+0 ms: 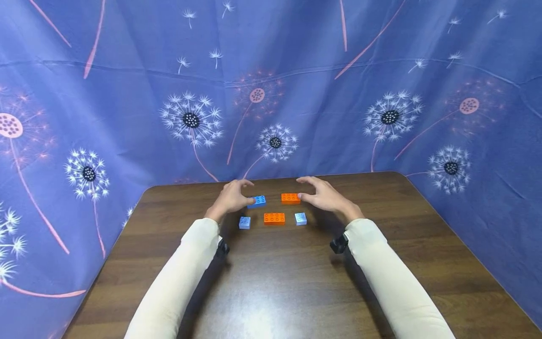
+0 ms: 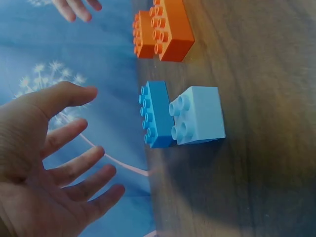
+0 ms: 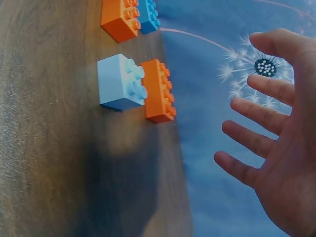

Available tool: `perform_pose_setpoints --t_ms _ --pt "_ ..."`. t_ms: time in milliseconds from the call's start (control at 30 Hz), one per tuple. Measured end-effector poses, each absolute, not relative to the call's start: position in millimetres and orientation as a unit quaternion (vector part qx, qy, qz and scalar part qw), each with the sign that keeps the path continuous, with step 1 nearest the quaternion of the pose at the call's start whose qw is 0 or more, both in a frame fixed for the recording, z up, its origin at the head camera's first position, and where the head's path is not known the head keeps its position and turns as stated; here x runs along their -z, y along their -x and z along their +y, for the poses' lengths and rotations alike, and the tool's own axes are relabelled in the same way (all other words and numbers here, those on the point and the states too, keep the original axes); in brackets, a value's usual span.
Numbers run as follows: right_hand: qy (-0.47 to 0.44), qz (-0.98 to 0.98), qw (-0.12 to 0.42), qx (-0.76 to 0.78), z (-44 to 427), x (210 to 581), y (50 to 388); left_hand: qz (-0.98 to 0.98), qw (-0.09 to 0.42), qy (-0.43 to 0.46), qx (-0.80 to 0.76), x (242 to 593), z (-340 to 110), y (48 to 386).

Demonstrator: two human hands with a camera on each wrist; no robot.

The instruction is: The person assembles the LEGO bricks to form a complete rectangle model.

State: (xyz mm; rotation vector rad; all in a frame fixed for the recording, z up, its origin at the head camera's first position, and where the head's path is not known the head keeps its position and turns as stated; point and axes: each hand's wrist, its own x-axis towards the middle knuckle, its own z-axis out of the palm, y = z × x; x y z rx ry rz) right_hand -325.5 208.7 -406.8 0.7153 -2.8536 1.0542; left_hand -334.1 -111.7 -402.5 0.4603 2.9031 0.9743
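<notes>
My left hand [image 1: 232, 197] hovers by the blue eight-stud toy brick [image 1: 260, 202], fingers spread and holding nothing. Across from it, my right hand [image 1: 325, 195] is held above the table near the back orange brick [image 1: 290, 198], its fingers apart. A second orange brick [image 1: 274, 219] lies in front, between two small light-blue bricks: the left one [image 1: 244, 223] and the right one [image 1: 300, 219]. Both wrist views show a gap between hand and bricks; the left palm [image 2: 44, 168] and right palm [image 3: 281, 133] are bare. All bricks stand separately, studs up.
The bricks rest on a brown wooden table [image 1: 271, 268] near its far edge. Behind it hangs a blue cloth [image 1: 322, 108] with a dandelion print, which also runs along the sides. A dark wrist device [image 1: 338, 244] sits at the right cuff.
</notes>
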Motion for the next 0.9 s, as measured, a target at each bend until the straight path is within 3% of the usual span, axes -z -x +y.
perform_pose_setpoints --t_ms 500,900 --pt "-0.205 -0.903 -0.016 -0.377 207 422 337 0.940 0.126 -0.146 -0.281 413 -101 362" --pt "-0.182 -0.906 -0.068 -0.375 199 429 358 0.952 0.143 -0.140 -0.231 416 -91 370"
